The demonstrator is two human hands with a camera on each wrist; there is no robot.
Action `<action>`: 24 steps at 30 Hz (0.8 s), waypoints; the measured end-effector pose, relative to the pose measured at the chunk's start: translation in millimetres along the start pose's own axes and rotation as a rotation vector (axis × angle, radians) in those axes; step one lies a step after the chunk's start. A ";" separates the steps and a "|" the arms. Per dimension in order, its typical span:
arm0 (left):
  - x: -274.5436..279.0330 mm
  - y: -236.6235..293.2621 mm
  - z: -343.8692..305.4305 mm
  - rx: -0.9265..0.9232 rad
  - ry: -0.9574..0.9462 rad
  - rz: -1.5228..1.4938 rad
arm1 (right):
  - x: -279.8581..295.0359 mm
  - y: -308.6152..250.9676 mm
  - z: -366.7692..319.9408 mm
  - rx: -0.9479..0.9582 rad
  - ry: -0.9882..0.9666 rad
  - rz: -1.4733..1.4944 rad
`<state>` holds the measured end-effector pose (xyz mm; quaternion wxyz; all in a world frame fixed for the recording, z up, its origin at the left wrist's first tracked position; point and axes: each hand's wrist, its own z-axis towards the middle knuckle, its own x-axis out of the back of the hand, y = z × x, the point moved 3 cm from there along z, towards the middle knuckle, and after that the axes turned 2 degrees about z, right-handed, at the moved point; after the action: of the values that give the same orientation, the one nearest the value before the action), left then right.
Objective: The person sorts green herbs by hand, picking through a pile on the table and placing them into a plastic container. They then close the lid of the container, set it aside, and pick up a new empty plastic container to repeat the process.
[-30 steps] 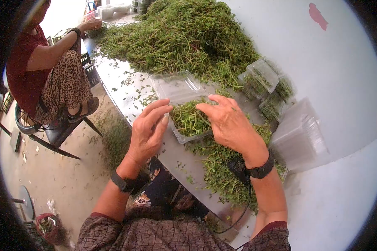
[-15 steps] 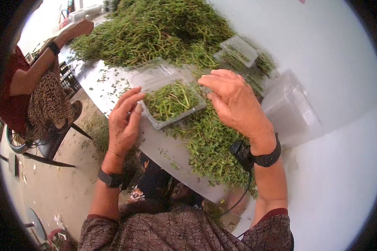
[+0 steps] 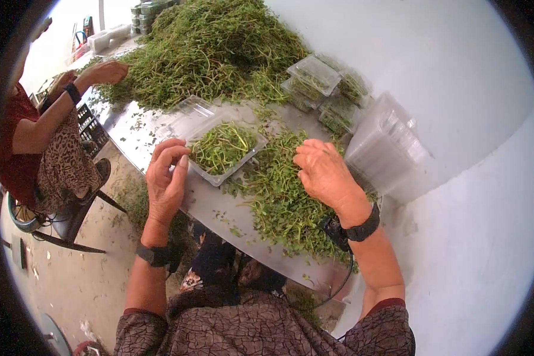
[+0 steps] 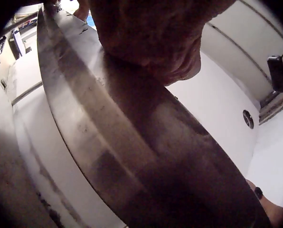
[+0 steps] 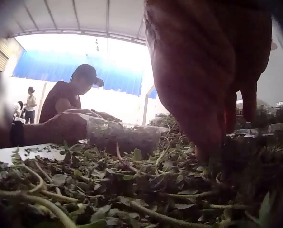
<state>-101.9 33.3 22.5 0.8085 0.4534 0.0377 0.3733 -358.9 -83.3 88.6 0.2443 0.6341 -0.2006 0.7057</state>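
A clear plastic clamshell box (image 3: 218,180) stands on the metal table, its lid folded back, filled with leafy green stems (image 3: 222,145). At the box's left side is my left hand (image 3: 167,177), fingers loosely bent and fingertips right at the rim. My right hand (image 3: 331,179) hangs over a smaller heap of cut greens (image 3: 279,204) to the right of the box, fingers pointing down. In the right wrist view its fingers (image 5: 249,102) reach toward the leaves, and nothing shows held. The left wrist view has mostly the dark underside of my palm (image 4: 151,38) and the table edge.
A big mound of greens (image 3: 213,53) covers the table's far part. Filled clear boxes (image 3: 340,114) are piled at the wall, beside a nested stack of empty ones (image 3: 385,139). Another person (image 3: 26,133) sits at the left, a hand by the mound.
My right hand has left the box's greens and moved right, over the smaller heap. The left hand stays by the box's left side. The head view has shifted.
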 end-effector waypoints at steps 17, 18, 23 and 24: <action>-0.7 5.0 0.9 -0.031 0.081 -0.008 | 50.9 -20.9 22.9 0.082 0.385 0.453; -0.5 4.2 0.4 -0.005 0.082 -0.039 | 53.3 -29.0 30.1 0.131 0.390 0.507; -0.7 -0.8 -0.8 -0.026 0.095 -0.061 | 49.3 -59.1 62.1 0.190 0.229 0.635; 0.2 -0.9 -0.6 0.012 0.053 -0.068 | 47.0 -64.1 67.7 0.190 0.224 0.641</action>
<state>-101.5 33.5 21.6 0.8167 0.4466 0.0767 0.3573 -270.2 -67.9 141.4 -0.0294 0.4775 -0.2948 0.8272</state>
